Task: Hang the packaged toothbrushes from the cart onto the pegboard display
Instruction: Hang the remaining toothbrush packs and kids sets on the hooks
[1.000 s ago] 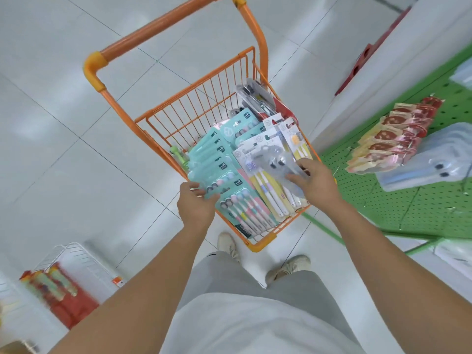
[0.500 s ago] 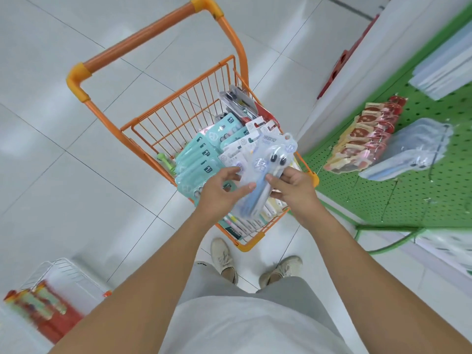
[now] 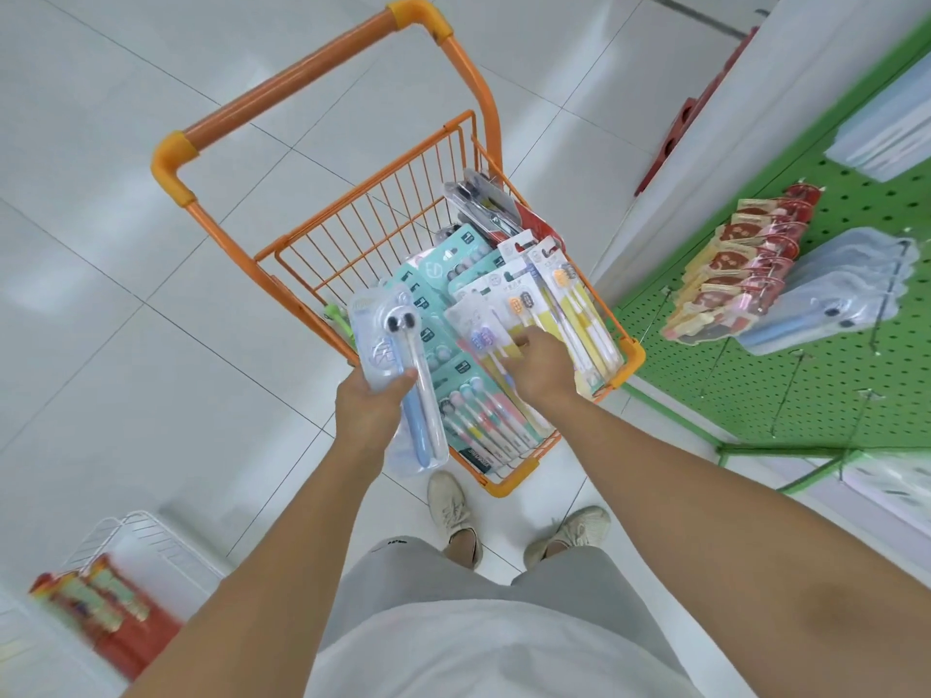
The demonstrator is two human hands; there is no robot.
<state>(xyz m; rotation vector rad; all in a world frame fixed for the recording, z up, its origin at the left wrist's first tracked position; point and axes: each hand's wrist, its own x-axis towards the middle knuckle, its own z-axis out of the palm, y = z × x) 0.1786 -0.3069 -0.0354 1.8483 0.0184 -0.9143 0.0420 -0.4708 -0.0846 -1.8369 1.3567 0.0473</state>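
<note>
Fingers (image 3: 403, 382) of the left hand (image 3: 370, 413) grip a clear plastic blister pack holding blue and white toothbrushes (image 3: 403, 380), raised over the near left corner of the orange wire cart (image 3: 352, 234). Right hand (image 3: 544, 367) reaches into the cart, fingertips touching the packaged toothbrushes (image 3: 504, 324) there; whether they grasp one cannot be told. Green perforated pegboard display (image 3: 826, 375) stands right.
</note>
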